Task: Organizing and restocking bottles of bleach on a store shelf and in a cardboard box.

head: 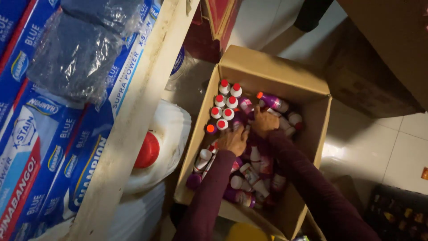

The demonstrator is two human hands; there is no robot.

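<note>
The purple bottles (249,172) lie jumbled in the open cardboard box (276,73), some standing red-capped at its far-left corner. Left hand (233,140) and right hand (265,122) rest curled among them; grip unclear. Lifting one bottle upright at a time would avoid toppling the standing ones.

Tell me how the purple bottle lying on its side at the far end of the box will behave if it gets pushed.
The purple bottle looks round-bodied and lies on its side, so it would probably roll. Its smooth plastic may be slippery. It rests on other bottles in the cardboard box, so a push could shift it sideways.
</note>
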